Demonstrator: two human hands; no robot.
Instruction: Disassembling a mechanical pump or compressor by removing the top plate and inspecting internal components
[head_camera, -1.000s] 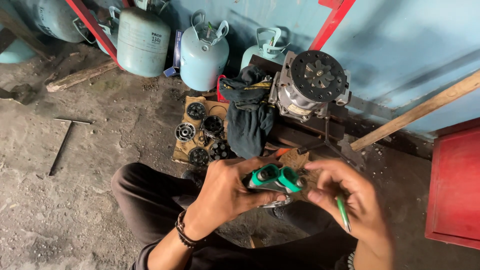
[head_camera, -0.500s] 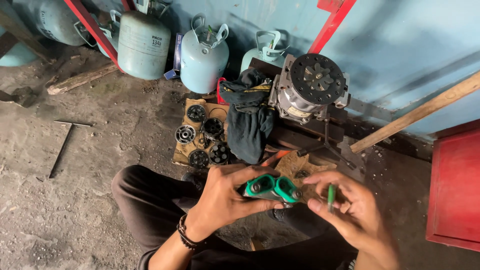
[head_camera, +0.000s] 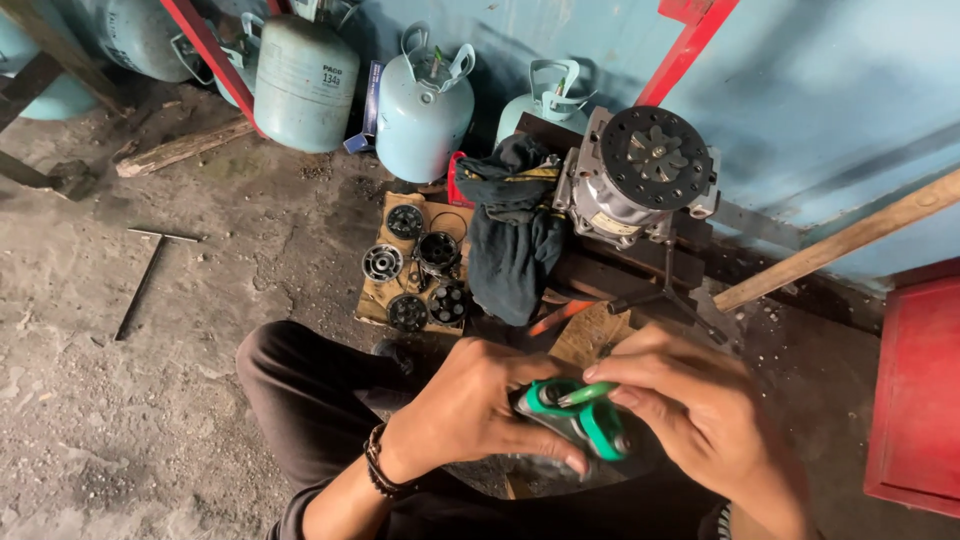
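My left hand (head_camera: 470, 415) grips a small metal part (head_camera: 572, 428) with bright green rubber rings on it, held over my lap. My right hand (head_camera: 700, 415) is at the same part from the right, its fingers pinching a green ring (head_camera: 585, 395) on top of it. Both hands touch the part. A dark beaded band sits on my left wrist. My knee in dark trousers (head_camera: 300, 390) is below the hands. The underside of the part is hidden by my fingers.
Several black round machine parts lie on a cardboard sheet (head_camera: 375, 300) ahead. A dark rag (head_camera: 515, 240) hangs beside a metal compressor (head_camera: 640, 180). Pale blue gas cylinders (head_camera: 425, 105) stand at the blue wall. A wooden handle (head_camera: 850, 240) leans right; a red cabinet (head_camera: 920, 390) stands far right.
My right hand, which held a green ring apart at the right, has come in onto the part. The left hand has kept its grip and shifted slightly.
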